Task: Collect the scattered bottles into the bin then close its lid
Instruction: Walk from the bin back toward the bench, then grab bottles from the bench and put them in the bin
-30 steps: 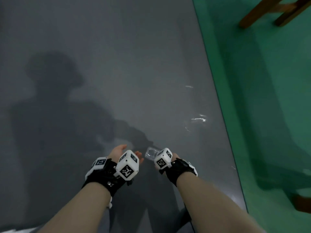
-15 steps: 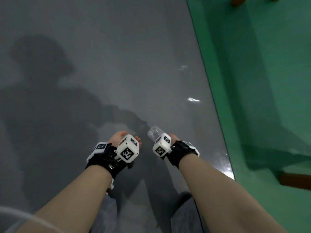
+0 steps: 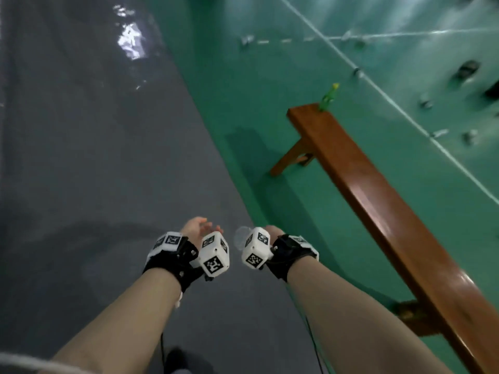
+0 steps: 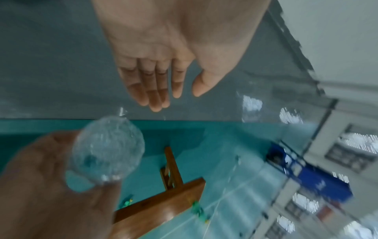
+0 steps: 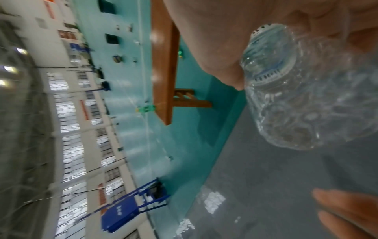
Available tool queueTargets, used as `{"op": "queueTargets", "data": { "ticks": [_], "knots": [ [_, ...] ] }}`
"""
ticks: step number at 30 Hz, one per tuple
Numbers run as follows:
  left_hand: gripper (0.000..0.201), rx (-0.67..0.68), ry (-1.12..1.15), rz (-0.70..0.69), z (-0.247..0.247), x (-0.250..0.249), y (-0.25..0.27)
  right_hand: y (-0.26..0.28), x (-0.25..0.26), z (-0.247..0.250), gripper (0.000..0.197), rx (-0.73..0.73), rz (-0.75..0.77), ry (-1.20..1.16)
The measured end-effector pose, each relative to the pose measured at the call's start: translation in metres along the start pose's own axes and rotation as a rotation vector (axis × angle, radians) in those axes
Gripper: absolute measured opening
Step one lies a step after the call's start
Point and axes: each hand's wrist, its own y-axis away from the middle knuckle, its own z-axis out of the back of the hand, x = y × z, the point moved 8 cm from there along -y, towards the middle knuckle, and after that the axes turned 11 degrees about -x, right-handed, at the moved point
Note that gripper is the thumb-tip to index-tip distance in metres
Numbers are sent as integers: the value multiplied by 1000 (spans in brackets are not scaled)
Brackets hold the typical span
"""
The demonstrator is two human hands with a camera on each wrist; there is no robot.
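Right hand [image 3: 272,232] gripping clear crumpled plastic bottle [image 5: 302,90], carrying above grey floor [image 3: 94,157]. Left hand [image 4: 163,53] hanging spread, holding nothing. Small scattered items, likely bottles [image 3: 471,136], lying far right on green floor [image 3: 243,90] beyond long brown wooden bench [image 3: 378,190]. Bin not visible; collecting and lid closing remaining.

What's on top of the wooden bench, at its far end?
A green bottle with a yellow cap shows at the far end of the wooden bench. Blur hides whether it stands on the seat or on the floor just behind. The rest of the visible seat looks bare.
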Motion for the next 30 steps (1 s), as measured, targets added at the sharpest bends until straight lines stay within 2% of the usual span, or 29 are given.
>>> {"op": "queueTargets", "data": {
  "ticks": [1, 2, 3, 4, 5, 6, 8, 9, 11, 14, 18, 21, 22, 24, 27, 30],
  "knots": [
    [26, 29, -30, -32, -11, -18, 9, 4, 19, 21, 19, -74, 42, -39],
    [28, 58, -69, -52, -22, -37, 18, -5, 32, 41, 29, -98, 39, -129],
    [29, 91, -90, -53, -33, -51, 25, -21, 36, 53, 50, -65, -13, -281],
    [29, 128, -126, -72, -44, -65, 35, -17, 48, 77, 69, -135, -1, -437],
    [28, 159, -171, -88, -56, -79, 45, -22, 53, 91, 80, -169, -69, -590],
    [26, 178, -227, -108, -68, -94, 53, 3, 65, 107, 76, -182, -125, -663],
    [23, 210, -296, -141, -95, -121, 59, 77, 101, 135, 43, -217, -142, -767],
    [23, 237, -338, -162, -112, -135, 62, 92, 111, 149, 32, -240, -149, -817],
    [22, 278, -392, -202, -154, -161, 68, 97, 128, 177, 25, -268, -172, -867],
    [21, 317, -498, -278, -218, -192, 67, 70, 149, 214, 31, -299, -154, -866],
    [16, 349, -628, -375, -310, -220, 48, 28, 173, 278, 19, -332, -150, -804],
    [12, 341, -720, -445, -382, -244, 21, -36, 201, 343, 16, -401, -111, -832],
    [11, 327, -738, -460, -406, -256, 15, -60, 213, 365, 17, -419, -90, -827],
    [10, 296, -786, -490, -448, -281, 1, -103, 226, 388, 25, -372, -142, -862],
    [11, 301, -818, -518, -518, -321, -12, -143, 245, 423, 39, -308, -230, -952],
    [17, 315, -823, -568, -596, -351, -25, -179, 259, 473, 50, -333, -225, -1006]
  ]
}}
